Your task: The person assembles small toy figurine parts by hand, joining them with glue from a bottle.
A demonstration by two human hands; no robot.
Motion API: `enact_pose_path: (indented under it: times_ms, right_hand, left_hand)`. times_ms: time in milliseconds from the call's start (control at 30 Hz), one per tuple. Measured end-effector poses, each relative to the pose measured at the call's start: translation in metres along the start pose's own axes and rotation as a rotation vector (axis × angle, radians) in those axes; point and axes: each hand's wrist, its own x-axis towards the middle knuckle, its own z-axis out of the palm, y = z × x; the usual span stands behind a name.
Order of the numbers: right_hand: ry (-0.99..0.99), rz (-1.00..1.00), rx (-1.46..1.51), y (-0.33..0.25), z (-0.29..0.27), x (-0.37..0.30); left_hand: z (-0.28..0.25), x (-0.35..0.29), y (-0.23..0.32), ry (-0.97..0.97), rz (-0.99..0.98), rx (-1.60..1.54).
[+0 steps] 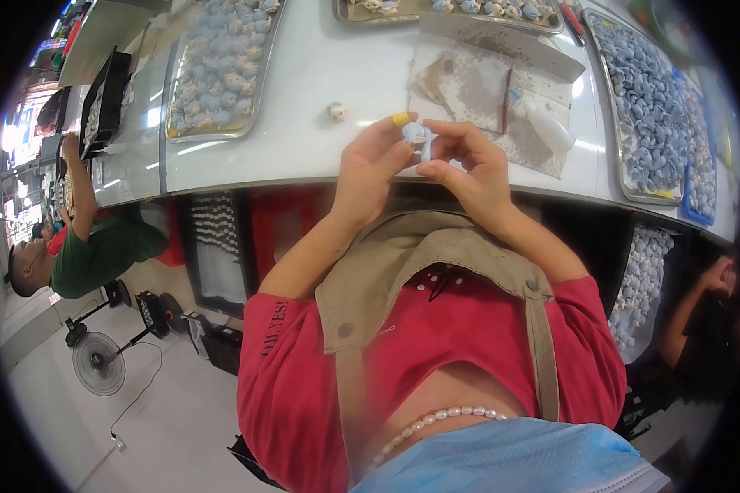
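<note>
Just above the near edge of the white table, both my hands are closed round a small light-blue and pale figurine piece (417,131). My left hand (368,168) pinches it between thumb and fingers, and yellow tape wraps one fingertip. From the other side, my right hand (475,168) grips its lower light-blue part with thumb and forefinger. Fingers cover some of the piece, so I cannot tell whether it is one part or two. Left of my hands, a small pale figurine head (336,110) with a bluish top lies on the table.
A stained sheet (543,160) on my right bears a white squeeze bottle (551,125) and a dark red stick (506,97). Metal trays of pieces stand left (210,136), far (370,18) and right (649,197), beside a blue tray (699,218). Other people work at both sides.
</note>
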Motion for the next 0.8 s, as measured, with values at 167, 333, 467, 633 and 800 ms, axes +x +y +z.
enact_pose_path:
  times_ms: [167, 333, 467, 633, 800]
  right_hand:
    - [-0.006, 0.053, 0.107, -0.006, 0.000, -0.003]
    - [0.029, 0.223, 0.330, -0.012, 0.001, -0.004]
    - [0.006, 0.251, 0.226, -0.007, -0.002, -0.004]
    - [-0.012, 0.248, 0.251, -0.005, -0.003, -0.005]
    - [0.020, 0.227, 0.251, -0.007, -0.002, -0.006]
  left_hand:
    - [0.004, -0.001, -0.001, 0.008, 0.020, 0.000]
    - [0.007, -0.001, -0.002, 0.057, 0.000, 0.060]
    - [0.009, -0.002, -0.001, 0.044, -0.042, 0.033]
    - [0.006, -0.003, -0.004, 0.000, -0.044, 0.002]
    - [0.009, -0.003, -0.003, 0.007, -0.041, 0.009]
